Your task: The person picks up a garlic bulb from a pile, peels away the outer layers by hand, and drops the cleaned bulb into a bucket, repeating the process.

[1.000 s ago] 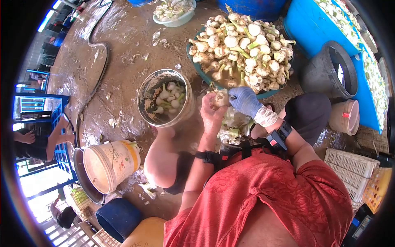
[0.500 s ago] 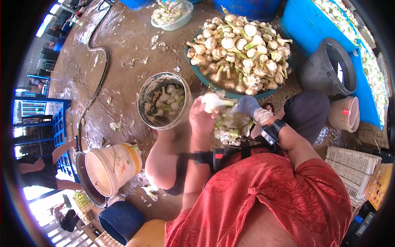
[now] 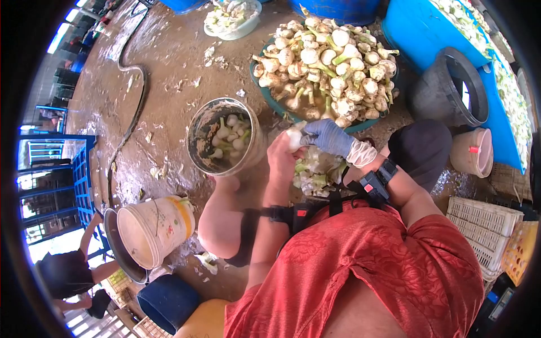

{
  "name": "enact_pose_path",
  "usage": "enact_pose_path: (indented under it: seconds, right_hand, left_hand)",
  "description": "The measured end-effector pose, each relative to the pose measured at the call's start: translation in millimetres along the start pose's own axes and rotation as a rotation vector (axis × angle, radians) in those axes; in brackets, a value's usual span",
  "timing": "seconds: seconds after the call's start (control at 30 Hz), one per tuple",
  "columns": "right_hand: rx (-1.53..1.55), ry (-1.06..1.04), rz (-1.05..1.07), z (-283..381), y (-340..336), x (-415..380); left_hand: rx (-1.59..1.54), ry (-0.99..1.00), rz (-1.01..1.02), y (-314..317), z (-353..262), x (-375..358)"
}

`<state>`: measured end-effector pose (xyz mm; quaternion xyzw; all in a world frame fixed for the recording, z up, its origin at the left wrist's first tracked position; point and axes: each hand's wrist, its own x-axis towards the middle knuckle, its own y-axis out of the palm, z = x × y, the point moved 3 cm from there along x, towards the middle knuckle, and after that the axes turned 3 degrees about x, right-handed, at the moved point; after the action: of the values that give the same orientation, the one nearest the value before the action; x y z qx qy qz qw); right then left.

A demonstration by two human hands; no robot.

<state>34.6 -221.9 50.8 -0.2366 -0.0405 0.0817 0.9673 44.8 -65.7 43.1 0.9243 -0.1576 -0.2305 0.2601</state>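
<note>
My left hand (image 3: pixel 282 158), bare, is closed around a white garlic bulb (image 3: pixel 294 138). My right hand (image 3: pixel 332 138), in a blue-grey glove, has its fingers bent and pressed on the same bulb, hiding part of it and its stem. Peeled skins and leaves (image 3: pixel 315 172) lie in a heap just below both hands. Left of my hands is a bucket (image 3: pixel 197 160) with several peeled bulbs (image 3: pixel 231 138) in it. Beyond the hands, a wide green tub (image 3: pixel 276 107) is heaped with unpeeled garlic bulbs (image 3: pixel 338 67).
A white bucket (image 3: pixel 166 225) lies at the left, and a hose (image 3: pixel 138 107) runs over the wet floor. Blue tubs (image 3: pixel 417 34), a black bucket (image 3: pixel 445 93) and a pale bucket (image 3: pixel 472 152) stand at the right. Another person (image 3: pixel 65 274) is at the lower left.
My right hand has moved left and up onto the bulb, and the bulb has turned. The other person at the lower left has shifted further into view, arm raised.
</note>
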Motion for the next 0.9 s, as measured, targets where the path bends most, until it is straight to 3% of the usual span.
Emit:
enact_pose_path:
  seconds: [0.13, 0.27, 0.37, 0.43, 0.5, 0.57, 0.6, 0.67, 0.7, 0.73, 0.77, 0.83, 0.87, 0.9]
  right_hand:
    - [-0.229, -0.021, 0.009, -0.3, 5.8, -1.4]
    - [-0.227, 0.034, 0.015, 0.1, 5.3, -1.6]
    - [-0.096, 0.108, -0.048, -15.6, 12.1, -1.9]
    - [0.093, 0.272, 0.01, -33.4, 23.0, -0.9]
    - [0.025, 0.222, 0.077, -43.2, 19.0, -5.5]
    - [-0.026, -0.028, 0.099, -42.8, 13.3, -8.2]
    - [-0.309, -0.313, 0.049, -26.7, 7.2, -9.2]
    - [-0.307, -0.381, -0.013, -23.8, 9.6, -9.0]
    - [-0.308, -0.448, -0.076, -18.6, 9.6, -8.8]
    - [-0.028, -0.06, -0.009, -21.1, 12.1, -7.5]
    - [-0.028, -0.06, -0.011, -22.3, 16.7, -5.6]
    - [0.039, -0.111, -0.078, -27.4, 25.4, -5.0]
    - [-0.04, -0.292, -0.101, -27.0, 24.0, -5.4]
    - [-0.038, -0.292, -0.101, -26.2, 15.7, -5.4]
  left_hand:
    - [0.263, -0.011, -0.048, -6.5, 4.7, -3.6]
    - [0.404, -0.001, -0.078, -1.9, 0.3, -5.7]
    - [0.497, 0.107, -0.092, 4.4, -0.2, -5.8]
    - [0.624, 0.204, -0.05, 4.8, 1.8, -5.4]
    - [0.749, 0.301, -0.016, 4.2, 2.2, -5.3]
    - [0.511, 0.118, 0.071, -1.5, 6.8, -4.1]
    - [0.514, 0.116, 0.069, -1.8, 4.4, -4.2]
    - [0.182, -0.013, 0.082, -0.4, 4.2, -2.5]
    - [0.182, -0.013, 0.082, -0.1, 6.0, -2.3]
    - [0.269, -0.113, -0.032, -3.8, 11.3, -1.9]
    - [0.356, -0.214, -0.146, -8.2, 16.4, -2.1]
    - [0.418, -0.193, -0.139, -11.9, 21.6, -2.0]
    - [0.378, -0.166, -0.086, -13.4, 22.6, -1.7]
    - [0.336, -0.139, -0.035, -13.0, 21.8, -2.5]
